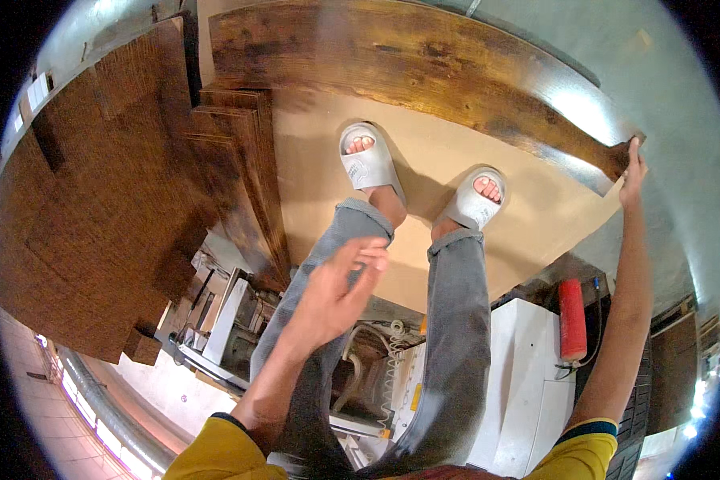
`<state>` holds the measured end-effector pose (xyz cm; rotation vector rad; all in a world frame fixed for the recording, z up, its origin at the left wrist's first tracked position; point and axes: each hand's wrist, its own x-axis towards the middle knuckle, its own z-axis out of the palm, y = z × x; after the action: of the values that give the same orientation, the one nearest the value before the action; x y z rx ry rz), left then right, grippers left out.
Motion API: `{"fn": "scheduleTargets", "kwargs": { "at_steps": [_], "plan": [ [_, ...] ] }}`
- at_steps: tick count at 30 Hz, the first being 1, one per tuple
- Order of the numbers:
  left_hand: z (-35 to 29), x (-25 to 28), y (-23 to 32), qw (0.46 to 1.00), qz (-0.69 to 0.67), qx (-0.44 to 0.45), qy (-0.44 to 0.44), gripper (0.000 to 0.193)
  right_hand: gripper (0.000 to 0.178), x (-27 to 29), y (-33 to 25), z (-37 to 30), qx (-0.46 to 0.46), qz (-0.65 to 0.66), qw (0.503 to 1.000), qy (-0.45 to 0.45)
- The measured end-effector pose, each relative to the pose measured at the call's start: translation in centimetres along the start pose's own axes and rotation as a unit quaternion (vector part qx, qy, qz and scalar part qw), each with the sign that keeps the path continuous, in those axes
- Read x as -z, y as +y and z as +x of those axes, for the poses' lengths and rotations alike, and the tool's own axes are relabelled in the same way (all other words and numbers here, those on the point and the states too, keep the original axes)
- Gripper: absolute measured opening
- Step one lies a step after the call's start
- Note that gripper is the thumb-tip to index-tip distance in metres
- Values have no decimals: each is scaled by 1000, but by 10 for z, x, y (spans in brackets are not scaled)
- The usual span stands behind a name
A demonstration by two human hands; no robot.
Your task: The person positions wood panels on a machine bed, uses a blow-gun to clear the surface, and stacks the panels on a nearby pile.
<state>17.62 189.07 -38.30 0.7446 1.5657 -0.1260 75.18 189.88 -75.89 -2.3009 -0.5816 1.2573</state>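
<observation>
A long wood-grain board (424,56), dark brown and glossy, stretches across the far side of the view. At its right end my right hand (633,172) grips the corner, with the arm reached far out. Some of those fingers are hidden behind the board's edge. My left hand (340,284) hangs in the air over my left trouser leg, a little smeared by motion. Its thumb and fingers are apart, and nothing shows between them. Beneath the board and my feet lies a flat tan sheet (320,168).
Stacked brown panels (104,208) fill the left side, with narrower boards (244,160) beside them. Near my legs stand a machine with hoses and a coiled cable (394,368), a white cabinet (524,360) and a red cylinder (572,320). My grey slides (372,164) rest on the sheet.
</observation>
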Motion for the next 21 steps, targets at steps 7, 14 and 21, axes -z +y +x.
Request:
{"fn": "scheduleTargets", "kwargs": {
  "at_steps": [7,14,21],
  "plan": [
    [5,24,2,999,7,34,17,33,91,-8,-67,13,-119,95,987,-59],
    [-6,45,-3,998,12,44,43,35,88,12,-60,-28,-123,140,975,-119],
    [96,106,-70,956,-218,182,67,90,63,77,-65,-182,-166,86,982,27]
  ]
}}
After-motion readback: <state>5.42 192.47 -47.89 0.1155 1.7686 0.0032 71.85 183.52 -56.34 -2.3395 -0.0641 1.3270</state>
